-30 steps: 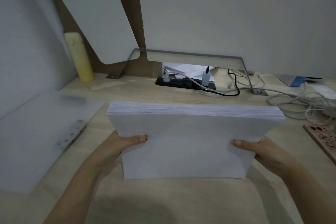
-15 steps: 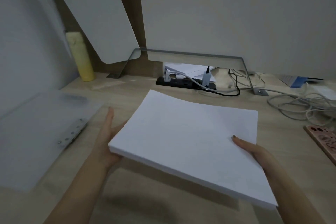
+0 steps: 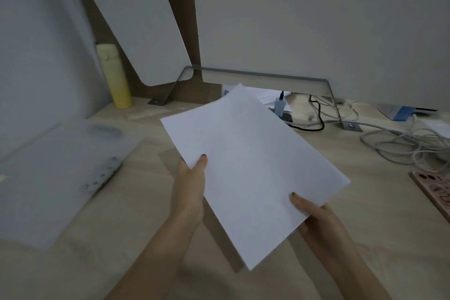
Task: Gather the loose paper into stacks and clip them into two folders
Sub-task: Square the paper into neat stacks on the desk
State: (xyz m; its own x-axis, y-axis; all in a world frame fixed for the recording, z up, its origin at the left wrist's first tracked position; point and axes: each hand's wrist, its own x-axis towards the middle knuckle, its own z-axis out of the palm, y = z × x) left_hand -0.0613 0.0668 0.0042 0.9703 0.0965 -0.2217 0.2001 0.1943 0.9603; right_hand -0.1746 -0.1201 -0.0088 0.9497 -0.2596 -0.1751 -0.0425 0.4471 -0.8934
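A stack of white paper (image 3: 250, 165) is held flat above the wooden desk (image 3: 136, 221), turned at an angle with one corner pointing away from me. My left hand (image 3: 191, 187) grips its left edge, thumb on top. At the near right edge my right hand (image 3: 316, 219) holds the stack, thumb on top and fingers underneath. A translucent folder (image 3: 48, 175) with a metal clip strip (image 3: 104, 175) lies open on the desk to the left, apart from the paper.
A yellow bottle (image 3: 114, 75) stands at the back left. A power strip (image 3: 283, 114) and tangled cables (image 3: 404, 143) lie at the back right. A pink patterned case (image 3: 435, 190) sits at the right edge. Grey panels rise behind the desk.
The stack stood upright on its edge, then was tipped flat and swung counter-clockwise. My left thumb has come onto its top, and the stack has lifted towards the back of the desk.
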